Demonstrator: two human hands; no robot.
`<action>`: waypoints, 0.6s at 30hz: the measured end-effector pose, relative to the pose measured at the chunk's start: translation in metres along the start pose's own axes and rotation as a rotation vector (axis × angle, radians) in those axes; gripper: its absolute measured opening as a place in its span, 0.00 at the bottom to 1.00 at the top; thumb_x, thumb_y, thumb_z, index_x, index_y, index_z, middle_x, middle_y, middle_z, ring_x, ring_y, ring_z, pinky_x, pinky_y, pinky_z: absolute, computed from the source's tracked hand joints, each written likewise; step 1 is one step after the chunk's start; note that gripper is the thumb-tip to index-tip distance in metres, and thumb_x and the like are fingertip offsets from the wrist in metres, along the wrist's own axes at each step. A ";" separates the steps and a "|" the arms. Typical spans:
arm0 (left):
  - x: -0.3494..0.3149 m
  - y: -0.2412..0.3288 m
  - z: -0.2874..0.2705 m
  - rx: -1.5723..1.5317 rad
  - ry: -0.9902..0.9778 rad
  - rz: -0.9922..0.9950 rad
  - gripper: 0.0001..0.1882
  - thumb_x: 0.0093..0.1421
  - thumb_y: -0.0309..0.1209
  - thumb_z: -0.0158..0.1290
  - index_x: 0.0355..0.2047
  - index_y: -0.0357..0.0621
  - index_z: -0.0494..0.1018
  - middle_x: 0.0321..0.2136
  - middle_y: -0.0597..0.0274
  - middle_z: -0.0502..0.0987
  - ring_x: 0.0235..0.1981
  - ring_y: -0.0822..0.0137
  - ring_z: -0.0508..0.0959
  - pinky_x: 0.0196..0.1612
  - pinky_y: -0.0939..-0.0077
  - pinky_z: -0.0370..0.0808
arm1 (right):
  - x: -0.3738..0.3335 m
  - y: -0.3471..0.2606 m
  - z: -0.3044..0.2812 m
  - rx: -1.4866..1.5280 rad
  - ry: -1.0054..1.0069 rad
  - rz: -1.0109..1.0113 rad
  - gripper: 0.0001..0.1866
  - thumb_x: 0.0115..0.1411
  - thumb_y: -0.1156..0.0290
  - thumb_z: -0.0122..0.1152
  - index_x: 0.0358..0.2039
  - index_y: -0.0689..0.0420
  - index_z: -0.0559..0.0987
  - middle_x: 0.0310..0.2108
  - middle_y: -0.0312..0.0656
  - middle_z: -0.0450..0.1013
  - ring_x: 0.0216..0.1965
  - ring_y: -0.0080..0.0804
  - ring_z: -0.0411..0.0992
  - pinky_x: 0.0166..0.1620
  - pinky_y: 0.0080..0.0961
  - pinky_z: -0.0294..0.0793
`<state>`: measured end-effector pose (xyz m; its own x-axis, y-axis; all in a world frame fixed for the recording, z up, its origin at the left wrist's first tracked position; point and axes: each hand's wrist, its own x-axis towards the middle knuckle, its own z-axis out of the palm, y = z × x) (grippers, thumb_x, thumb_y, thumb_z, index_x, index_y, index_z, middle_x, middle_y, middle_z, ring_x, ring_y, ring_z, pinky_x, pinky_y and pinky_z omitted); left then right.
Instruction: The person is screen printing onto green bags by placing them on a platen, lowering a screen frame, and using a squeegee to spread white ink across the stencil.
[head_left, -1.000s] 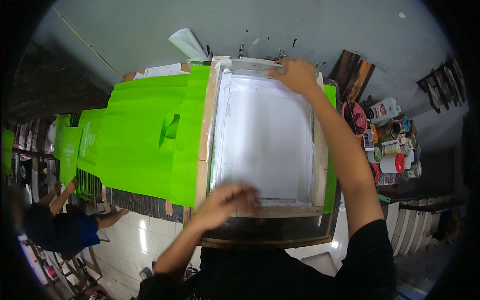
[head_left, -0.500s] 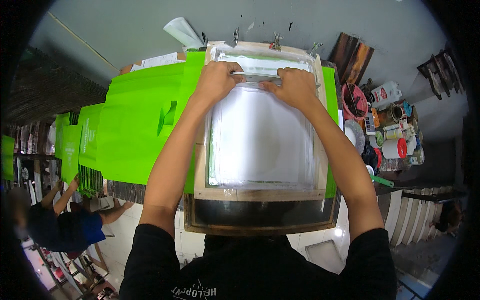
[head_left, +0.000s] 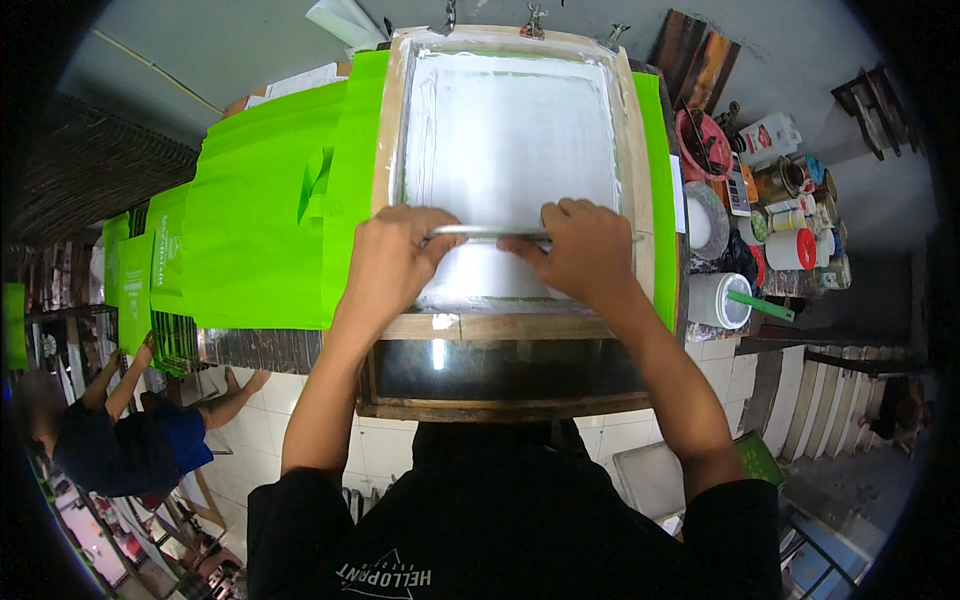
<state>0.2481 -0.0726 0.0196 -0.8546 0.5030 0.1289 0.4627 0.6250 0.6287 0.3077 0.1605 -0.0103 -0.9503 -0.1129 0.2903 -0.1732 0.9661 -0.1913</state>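
Both hands grip a long squeegee (head_left: 488, 232) that lies crosswise over the white mesh of a wood-framed printing screen (head_left: 510, 135). My left hand (head_left: 398, 258) is closed on its left end, thumb toward the middle. My right hand (head_left: 583, 250) is closed on the right part in the same way. White ink smears run along the screen's inner edges. The squeegee's lower edge is hidden, so its contact with the mesh cannot be made out. Bright green sheet material (head_left: 655, 200) shows under the frame on both sides.
Green bags (head_left: 265, 200) spread left of the screen. Metal clamps (head_left: 533, 20) hold its far edge. At right stand a white tub (head_left: 718, 300) with a green-handled tool, a pink basin (head_left: 703, 143) and several containers. A co-worker (head_left: 115, 435) is at far left beside racks.
Both hands have drawn the squeegee from the far end of the screen toward me, past its middle. The head view has also shifted, bringing the white tub more fully into sight.
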 end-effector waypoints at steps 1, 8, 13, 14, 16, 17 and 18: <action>-0.013 0.004 -0.001 -0.002 0.001 0.001 0.09 0.55 0.29 0.66 0.36 0.40 0.85 0.33 0.48 0.84 0.34 0.51 0.83 0.41 0.63 0.78 | -0.011 -0.006 0.000 -0.009 0.018 -0.006 0.33 0.53 0.34 0.65 0.21 0.57 0.77 0.21 0.43 0.73 0.24 0.45 0.75 0.27 0.40 0.72; -0.072 0.013 0.008 0.030 0.060 0.076 0.09 0.53 0.26 0.65 0.36 0.40 0.84 0.34 0.53 0.84 0.37 0.53 0.82 0.47 0.62 0.76 | -0.065 -0.031 -0.005 -0.036 -0.064 -0.001 0.25 0.51 0.45 0.70 0.25 0.57 0.77 0.27 0.42 0.75 0.31 0.40 0.76 0.32 0.37 0.74; -0.107 -0.018 0.016 0.075 0.077 0.163 0.56 0.41 0.40 0.76 0.69 0.43 0.60 0.67 0.47 0.65 0.69 0.47 0.64 0.71 0.44 0.54 | -0.082 -0.032 -0.003 -0.027 0.053 -0.091 0.15 0.49 0.59 0.69 0.30 0.55 0.76 0.30 0.39 0.71 0.34 0.39 0.73 0.36 0.36 0.75; -0.113 -0.030 0.020 0.102 0.138 0.159 0.58 0.40 0.41 0.76 0.70 0.45 0.58 0.68 0.46 0.64 0.70 0.47 0.62 0.71 0.42 0.51 | -0.082 -0.032 -0.004 -0.015 0.082 -0.110 0.14 0.49 0.61 0.69 0.30 0.55 0.76 0.30 0.39 0.71 0.34 0.39 0.73 0.36 0.36 0.75; -0.117 -0.048 0.028 0.152 0.260 0.152 0.62 0.39 0.42 0.76 0.72 0.47 0.53 0.69 0.44 0.60 0.71 0.46 0.59 0.72 0.38 0.46 | -0.079 -0.026 -0.010 0.052 0.076 -0.142 0.12 0.48 0.64 0.68 0.30 0.55 0.76 0.31 0.38 0.72 0.35 0.38 0.74 0.37 0.35 0.75; -0.116 -0.054 0.026 0.196 0.280 0.257 0.66 0.38 0.46 0.77 0.73 0.48 0.50 0.70 0.44 0.59 0.72 0.45 0.58 0.72 0.37 0.44 | -0.076 -0.024 -0.015 0.083 0.075 -0.156 0.12 0.48 0.65 0.68 0.30 0.55 0.77 0.31 0.38 0.73 0.35 0.38 0.74 0.37 0.34 0.75; -0.120 -0.057 0.023 0.184 0.350 0.264 0.67 0.38 0.48 0.77 0.73 0.49 0.49 0.71 0.43 0.58 0.72 0.44 0.57 0.72 0.36 0.44 | -0.074 -0.024 -0.024 0.066 0.140 -0.181 0.11 0.48 0.66 0.67 0.31 0.55 0.77 0.32 0.37 0.73 0.36 0.37 0.74 0.38 0.34 0.76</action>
<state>0.3294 -0.1545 -0.0495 -0.7152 0.4475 0.5368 0.6822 0.6141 0.3970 0.3887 0.1510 -0.0052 -0.8579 -0.2452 0.4515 -0.3584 0.9153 -0.1838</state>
